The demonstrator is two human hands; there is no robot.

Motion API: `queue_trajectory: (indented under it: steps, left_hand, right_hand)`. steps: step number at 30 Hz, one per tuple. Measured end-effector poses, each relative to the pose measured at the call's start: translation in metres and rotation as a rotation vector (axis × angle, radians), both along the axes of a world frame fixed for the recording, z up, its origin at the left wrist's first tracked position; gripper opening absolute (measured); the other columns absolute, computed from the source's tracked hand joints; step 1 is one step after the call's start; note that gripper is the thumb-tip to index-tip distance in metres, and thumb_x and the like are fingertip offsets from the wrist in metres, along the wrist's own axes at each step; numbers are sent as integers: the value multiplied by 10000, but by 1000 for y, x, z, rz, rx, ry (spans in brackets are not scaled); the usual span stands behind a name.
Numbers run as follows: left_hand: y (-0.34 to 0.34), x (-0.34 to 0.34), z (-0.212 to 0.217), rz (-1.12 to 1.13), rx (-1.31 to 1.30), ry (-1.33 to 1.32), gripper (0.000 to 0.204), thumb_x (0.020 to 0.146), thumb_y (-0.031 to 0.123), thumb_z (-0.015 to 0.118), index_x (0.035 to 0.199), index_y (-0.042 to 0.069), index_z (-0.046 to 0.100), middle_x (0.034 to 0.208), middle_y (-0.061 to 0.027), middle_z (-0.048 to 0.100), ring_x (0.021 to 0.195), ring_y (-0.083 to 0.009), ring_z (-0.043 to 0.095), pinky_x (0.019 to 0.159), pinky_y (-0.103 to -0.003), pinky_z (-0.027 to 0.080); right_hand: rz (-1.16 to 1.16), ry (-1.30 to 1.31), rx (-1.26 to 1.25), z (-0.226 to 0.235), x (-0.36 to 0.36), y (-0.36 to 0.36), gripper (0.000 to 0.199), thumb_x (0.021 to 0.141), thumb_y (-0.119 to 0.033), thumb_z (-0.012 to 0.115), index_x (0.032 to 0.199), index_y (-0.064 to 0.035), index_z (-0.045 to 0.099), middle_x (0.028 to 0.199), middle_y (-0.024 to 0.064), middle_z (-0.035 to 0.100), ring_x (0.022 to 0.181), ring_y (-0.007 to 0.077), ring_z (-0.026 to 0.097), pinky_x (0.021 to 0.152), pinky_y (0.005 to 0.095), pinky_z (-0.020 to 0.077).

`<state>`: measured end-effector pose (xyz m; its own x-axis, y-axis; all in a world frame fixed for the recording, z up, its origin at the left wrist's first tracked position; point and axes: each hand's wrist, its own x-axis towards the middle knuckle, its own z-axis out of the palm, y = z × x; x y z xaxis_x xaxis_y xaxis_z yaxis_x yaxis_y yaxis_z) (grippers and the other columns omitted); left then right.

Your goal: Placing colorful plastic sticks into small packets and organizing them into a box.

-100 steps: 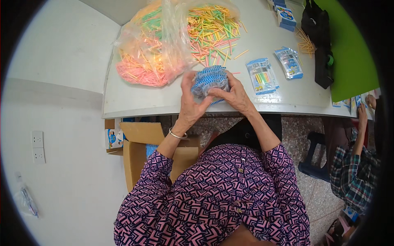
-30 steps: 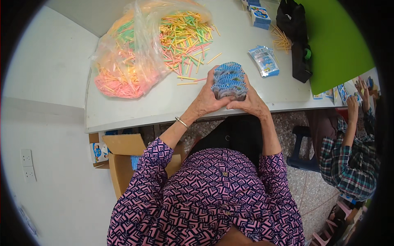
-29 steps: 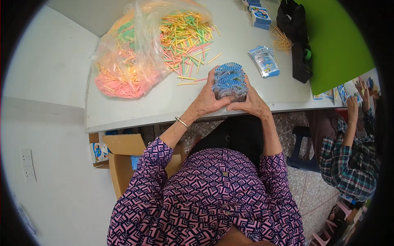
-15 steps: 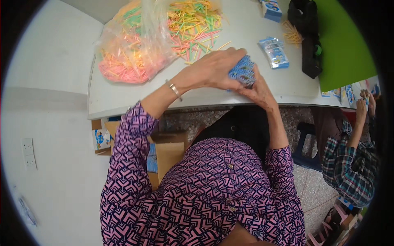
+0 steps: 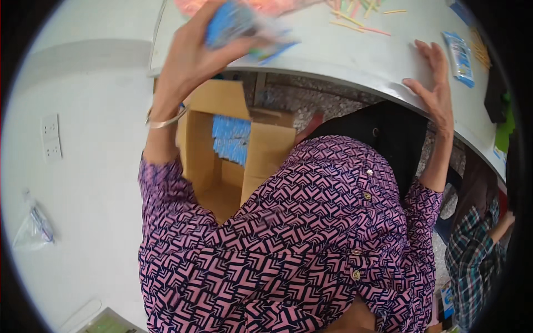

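Note:
My left hand [image 5: 189, 64] is closed round a bundle of blue packets [image 5: 229, 26], thumb on the near side. The bundle is smeared by motion and is held above the left part of the table's near edge. My right hand [image 5: 436, 89] is empty, with fingers apart, at the table's front edge on the right. Beside it lies a stack of blue-and-white packets [image 5: 459, 58]. Below my left hand stands an open cardboard box [image 5: 215, 95] with a row of blue packets [image 5: 231, 139] inside.
On the white table [image 5: 344, 64] are thin coloured sticks [image 5: 355, 21] and the pink edge of a bag's contents [image 5: 272, 5]. Yellow sticks [image 5: 478, 49] and a black object [image 5: 496, 94] lie at the right. A person in a checked sleeve [image 5: 472, 238] sits to my right.
My view has swung left and down. My left hand has carried the bundle left, towards the side with the box. My right hand has let go of it and opened.

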<state>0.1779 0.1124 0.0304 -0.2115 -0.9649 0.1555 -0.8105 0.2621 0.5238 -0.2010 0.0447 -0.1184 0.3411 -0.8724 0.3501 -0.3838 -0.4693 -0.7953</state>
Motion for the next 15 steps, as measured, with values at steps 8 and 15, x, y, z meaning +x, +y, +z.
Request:
queue_trajectory:
  steps: [8, 15]
  left_hand:
    - [229, 149, -147, 533, 642, -84, 572, 684, 223, 755, 1166, 32, 513, 844, -163, 642, 755, -290, 631, 649, -360, 506]
    - [311, 129, -292, 665, 676, 116, 617, 654, 286, 790, 1131, 14, 510, 830, -229, 627, 800, -386, 629, 664, -429, 490]
  right_hand:
    - [-24, 158, -73, -5, 8, -1, 768, 753, -259, 712, 1358, -8, 312, 1332, 104, 485, 1253, 254, 418, 1073, 377, 279]
    - [-95, 400, -220, -23, -8, -14, 822, 764, -436, 677, 1378, -29, 311, 1343, 86, 479, 1276, 270, 402, 1078, 402, 299]
